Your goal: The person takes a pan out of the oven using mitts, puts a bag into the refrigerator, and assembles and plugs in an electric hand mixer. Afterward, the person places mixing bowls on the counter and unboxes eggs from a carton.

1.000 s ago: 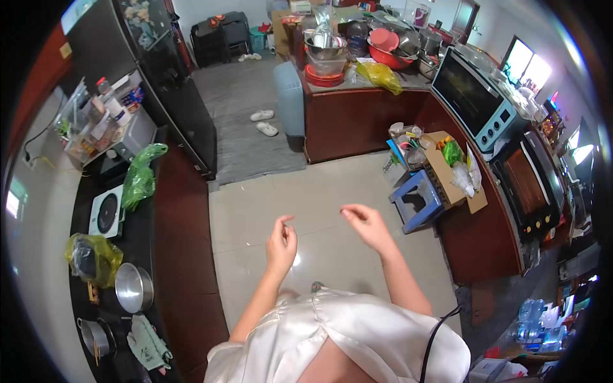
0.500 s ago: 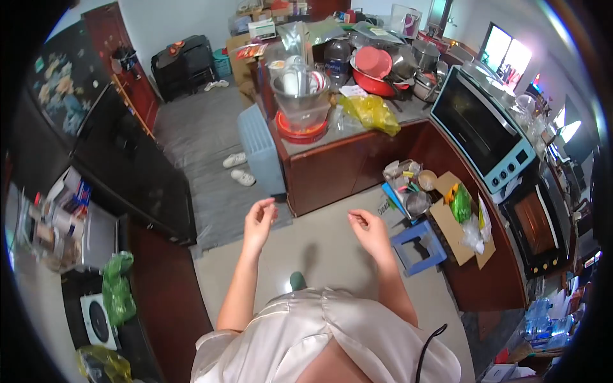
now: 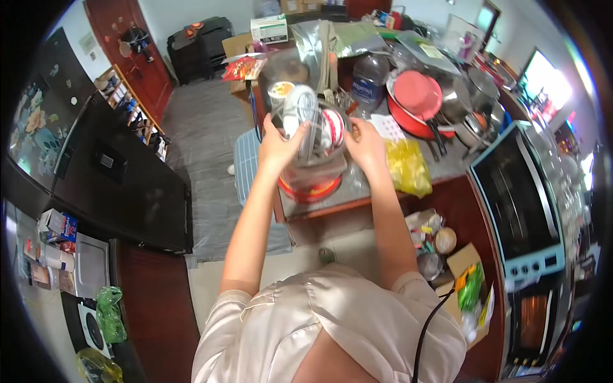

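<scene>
A clear plastic tub (image 3: 319, 173) filled with containers stands on the counter, above a round red tin (image 3: 313, 193). Inside it are a white lidded container (image 3: 301, 108) and a red-and-white round one (image 3: 332, 127), both slightly blurred. My left hand (image 3: 281, 148) grips the tub's left side, thumb at the front and fingers around the rim. On the opposite side, my right hand (image 3: 366, 145) has its fingers bent in at the right rim. Its fingertips are partly hidden. A yellow plastic bag (image 3: 408, 169) lies just right of my right hand.
Farther back on the counter (image 3: 440, 167) are a large water bottle (image 3: 370, 83), a pink basin (image 3: 415, 92) and pots. A blue-framed oven (image 3: 520, 191) stands at right. Below sits an open cardboard box (image 3: 463, 260). A black fridge (image 3: 121, 172) is on the left.
I have moved forward to the counter. Both hands, held apart in the air before, have reached up and taken hold of the tub's sides.
</scene>
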Motion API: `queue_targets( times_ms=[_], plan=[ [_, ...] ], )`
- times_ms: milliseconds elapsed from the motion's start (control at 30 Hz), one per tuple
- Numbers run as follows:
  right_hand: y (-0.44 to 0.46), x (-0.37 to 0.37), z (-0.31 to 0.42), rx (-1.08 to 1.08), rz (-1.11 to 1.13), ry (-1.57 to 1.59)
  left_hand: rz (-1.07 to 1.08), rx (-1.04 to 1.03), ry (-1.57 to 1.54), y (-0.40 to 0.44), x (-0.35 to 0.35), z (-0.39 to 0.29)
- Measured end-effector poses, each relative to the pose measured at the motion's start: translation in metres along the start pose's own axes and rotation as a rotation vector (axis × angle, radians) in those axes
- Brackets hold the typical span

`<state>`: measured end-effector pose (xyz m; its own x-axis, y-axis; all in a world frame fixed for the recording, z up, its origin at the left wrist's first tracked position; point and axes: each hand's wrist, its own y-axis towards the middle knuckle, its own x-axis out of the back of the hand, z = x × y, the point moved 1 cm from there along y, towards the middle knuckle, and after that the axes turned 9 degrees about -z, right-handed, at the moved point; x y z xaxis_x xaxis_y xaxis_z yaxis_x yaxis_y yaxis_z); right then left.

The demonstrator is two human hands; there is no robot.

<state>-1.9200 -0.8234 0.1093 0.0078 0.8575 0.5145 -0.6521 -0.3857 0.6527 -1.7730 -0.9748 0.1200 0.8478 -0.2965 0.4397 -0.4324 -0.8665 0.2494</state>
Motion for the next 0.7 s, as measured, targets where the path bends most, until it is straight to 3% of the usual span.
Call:
queue_targets(
  times_ms=[33, 100, 200, 300, 400, 433, 500, 567, 633, 667, 700],
  plan=[
    [0.018, -0.022, -0.012, 0.086, 0.011, -0.049, -0.021, 0.068, 0.081, -0.001, -0.004, -0.021],
    [0.046, -0.042, -0.009, 0.051, 0.238, -0.208, -0.073, 0.031, 0.195, 0.004, -0.018, -0.041],
    [0.064, -0.063, -0.011, 0.158, 0.363, -0.308, -0.113, 0.062, 0.281, 0.016, -0.042, -0.04],
    [0.069, -0.067, -0.007, 0.199, 0.451, -0.286, -0.165, -0.054, 0.118, 0.021, -0.062, -0.023],
    [0.074, -0.065, -0.012, 0.159, 0.458, -0.194, -0.37, -0.199, -0.084, 0.02, -0.074, -0.021],
    [0.075, -0.063, -0.015, 0.135, 0.469, -0.153, -0.357, -0.085, -0.188, 0.021, -0.075, -0.019],
    [0.08, -0.057, -0.018, 0.107, 0.383, -0.057, -0.366, -0.048, -0.343, 0.023, -0.071, -0.015],
    [0.09, -0.044, -0.018, 0.01, 0.249, 0.084, -0.376, -0.076, -0.38, 0.018, -0.064, -0.019],
    [0.105, -0.037, -0.031, -0.051, 0.204, 0.249, -0.41, 0.02, -0.506, 0.01, -0.05, -0.032],
    [0.112, -0.036, -0.042, -0.142, 0.2, 0.342, -0.443, 0.018, -0.519, 0.007, -0.043, -0.035],
    [0.124, -0.033, -0.052, -0.407, 0.347, 0.525, -0.477, 0.024, -0.54, 0.003, -0.033, -0.037]
  ],
)
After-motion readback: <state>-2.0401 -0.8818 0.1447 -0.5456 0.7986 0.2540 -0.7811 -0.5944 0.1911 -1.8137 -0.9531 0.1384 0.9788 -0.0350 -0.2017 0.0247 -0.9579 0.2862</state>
